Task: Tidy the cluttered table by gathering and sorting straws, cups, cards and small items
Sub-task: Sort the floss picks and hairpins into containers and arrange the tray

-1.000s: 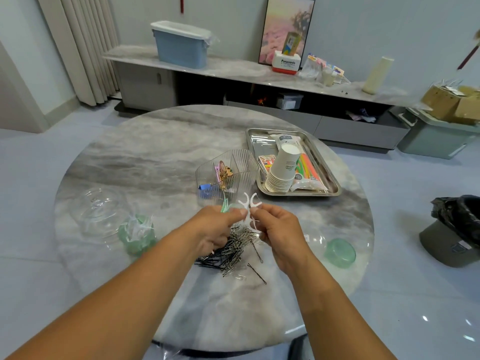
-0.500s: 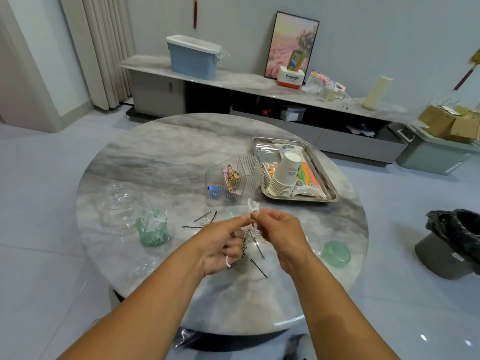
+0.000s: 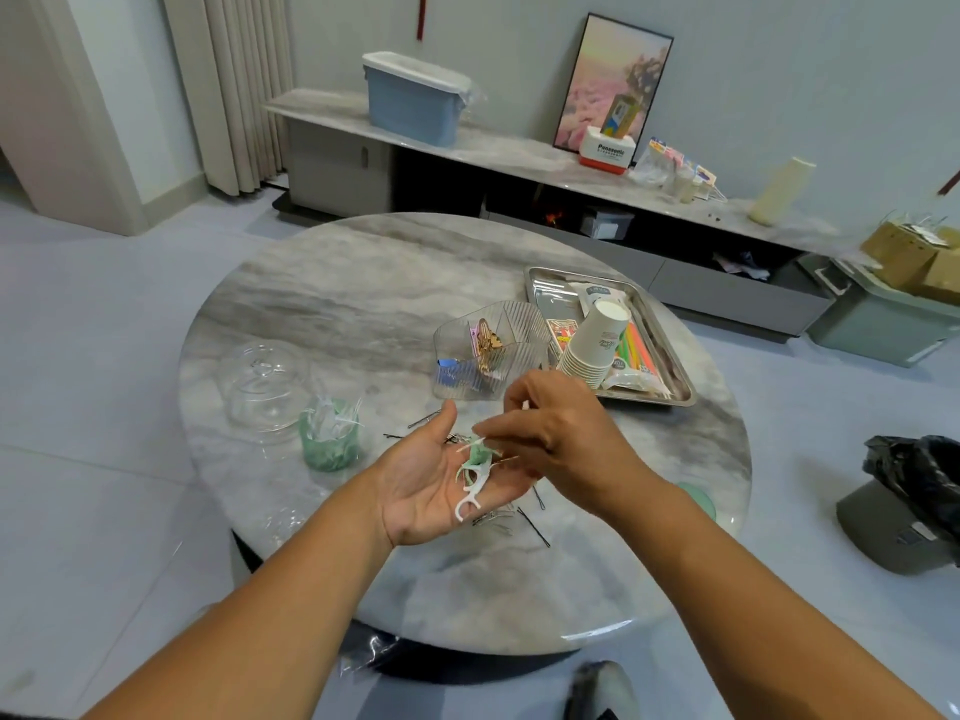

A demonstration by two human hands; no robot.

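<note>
Palm of the left hand (image 3: pixel 431 485) has turned upward since a moment ago, cradling small white and green plastic floss picks (image 3: pixel 475 478); the right hand (image 3: pixel 556 433) pinches one, gathering above the round marble bench (image 3: pixel 322 314).

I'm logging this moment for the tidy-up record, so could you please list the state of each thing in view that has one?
left hand: open, palm up, carrying floss picks.
right hand: pinching a floss pick over the left palm.
green jar: upright, lid off, floss picks inside.
paper cups: stacked, lying tilted in the metal tray.
clear organizer: upright, holding clips.
</note>
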